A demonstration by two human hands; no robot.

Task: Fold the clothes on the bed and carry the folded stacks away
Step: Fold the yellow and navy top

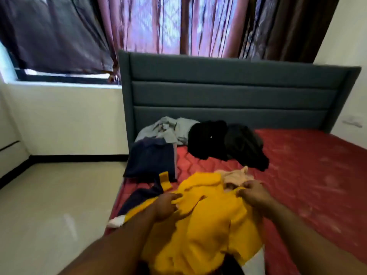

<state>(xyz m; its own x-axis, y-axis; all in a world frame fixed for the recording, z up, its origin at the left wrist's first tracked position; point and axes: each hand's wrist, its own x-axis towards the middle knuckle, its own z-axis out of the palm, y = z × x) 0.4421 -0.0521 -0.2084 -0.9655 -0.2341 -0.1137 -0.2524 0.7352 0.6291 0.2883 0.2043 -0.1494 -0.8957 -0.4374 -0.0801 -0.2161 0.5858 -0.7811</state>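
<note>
Barely started imo; both hands, left hand (165, 205) and right hand (253, 193), pinch the crumpled yellow cotton shirt (200, 225); one folded navy garment (151, 157) done; black heap (224, 143) and grey heap (168, 129) unfolded on the red bed (307, 165).

You get soft daylight from the window (59, 76) at the upper left and through the curtains (168, 24) at the top, with a pale sheen on the floor (59, 205). The whole frame is slightly blurred, lines bow toward the edges, and your forearms at the bottom are out of focus.
</note>
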